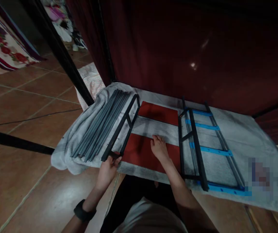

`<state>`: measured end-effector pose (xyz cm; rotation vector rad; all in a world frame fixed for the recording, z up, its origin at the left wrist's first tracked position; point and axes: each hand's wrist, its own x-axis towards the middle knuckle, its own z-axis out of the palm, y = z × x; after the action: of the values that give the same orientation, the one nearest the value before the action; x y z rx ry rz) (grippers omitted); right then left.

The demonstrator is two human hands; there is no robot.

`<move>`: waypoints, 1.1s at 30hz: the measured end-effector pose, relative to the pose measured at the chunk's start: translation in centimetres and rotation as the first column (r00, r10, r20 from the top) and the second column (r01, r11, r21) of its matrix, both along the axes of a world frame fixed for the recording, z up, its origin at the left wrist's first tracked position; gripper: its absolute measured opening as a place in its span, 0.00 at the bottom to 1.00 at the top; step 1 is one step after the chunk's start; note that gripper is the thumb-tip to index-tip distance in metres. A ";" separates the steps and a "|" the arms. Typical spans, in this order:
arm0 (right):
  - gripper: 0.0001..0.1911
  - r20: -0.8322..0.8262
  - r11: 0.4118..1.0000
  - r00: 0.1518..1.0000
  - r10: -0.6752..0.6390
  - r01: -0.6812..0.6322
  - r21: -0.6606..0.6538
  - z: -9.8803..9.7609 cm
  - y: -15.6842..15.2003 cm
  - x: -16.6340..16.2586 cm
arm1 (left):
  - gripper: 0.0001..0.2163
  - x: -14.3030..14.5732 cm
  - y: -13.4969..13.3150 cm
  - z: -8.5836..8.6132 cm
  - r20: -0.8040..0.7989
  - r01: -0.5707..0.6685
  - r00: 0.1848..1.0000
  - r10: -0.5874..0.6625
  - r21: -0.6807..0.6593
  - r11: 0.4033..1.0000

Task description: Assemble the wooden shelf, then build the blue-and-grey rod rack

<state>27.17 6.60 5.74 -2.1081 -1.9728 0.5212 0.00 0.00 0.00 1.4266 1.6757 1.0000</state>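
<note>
My left hand is closed around the near end of a black ladder-like side frame. My right hand lies over the far edge of the nearer red panel, fingers stretched out. Beyond it, a second red panel lies parallel, with a strip of grey cloth showing between the two. A matching black side frame stands along the panels' right ends. Small screws show near the left frame.
Left of the frames lies a bundle of grey rods. To the right is a rack of grey tubes with blue crosspieces. All rest on a grey cloth. Black posts rise at the left, and a dark red curtain hangs behind.
</note>
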 end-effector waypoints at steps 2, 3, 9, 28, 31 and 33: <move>0.24 0.068 0.998 0.997 0.025 -0.021 -0.062 -0.4 0.3 0.4 | 0.17 0.2 0.0 0.3 -0.013 0.002 1.000 -0.002 0.008 1.000; 0.24 0.097 0.996 0.994 0.045 -0.038 -0.079 -0.5 0.4 0.6 | 0.16 0.4 -0.1 0.6 -0.018 0.004 1.000 -0.003 0.007 1.000; 0.21 0.197 0.980 0.970 0.141 -0.109 -0.164 -0.4 2.2 0.7 | 0.13 0.9 -0.4 1.8 -0.057 0.005 0.998 -0.005 -0.002 1.000; 0.10 -0.169 0.962 0.948 0.269 -0.256 0.094 7.0 -3.8 1.5 | 0.15 0.8 -0.4 0.1 0.109 0.073 0.991 -0.077 0.045 0.996; 0.13 -0.052 0.944 0.953 0.300 -0.288 0.161 7.5 -6.0 1.0 | 0.16 1.0 -0.5 0.9 0.134 0.116 0.983 -0.125 0.072 0.991; 0.14 -0.016 0.937 0.954 0.298 -0.289 0.194 7.7 -6.8 0.6 | 0.15 1.1 -0.5 1.6 0.151 0.141 0.977 -0.151 0.072 0.987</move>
<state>27.73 -0.24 13.43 -1.6859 -2.2278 0.4058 1.14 -0.54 1.61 1.4487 1.4176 1.0588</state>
